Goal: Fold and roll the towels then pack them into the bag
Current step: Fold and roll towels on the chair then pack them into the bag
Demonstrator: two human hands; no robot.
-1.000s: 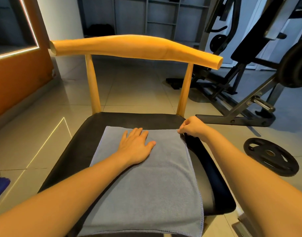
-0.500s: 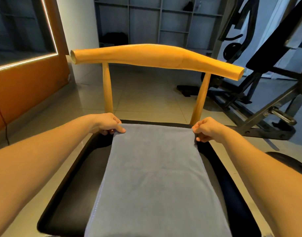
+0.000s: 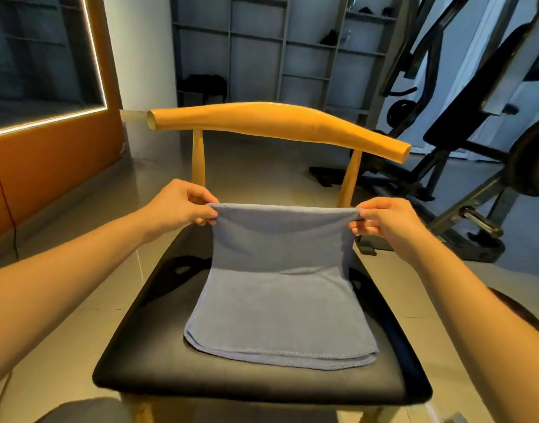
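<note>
Blue-grey terry towel (image 3: 280,300) on the black padded seat (image 3: 170,346) of a wooden-backed chair (image 3: 277,123), seen from the person's own standpoint. The near part of the towel lies flat on the seat. The far part stands up off it, stretched between the two hands. The left hand (image 3: 179,206) pinches the far left corner between thumb and curled fingers, and the right hand (image 3: 384,221) pinches the far right corner likewise. The hands are well apart, at about the same height, and the edge between them is nearly taut.

Stacked hems at the near edge show more than one layer, so the cloth appears to be folded over already at least once. The raised far edge suggests a further fold toward the near edge is in hand.

By that reading the task is at an early stage. This towel's folding is part done, its rolling is not yet begun, and nothing is packed. No bag shows in this view, and no other towel can be made out.

Behind the chair stand a weight bench (image 3: 476,117) and grey shelving (image 3: 262,41).
</note>
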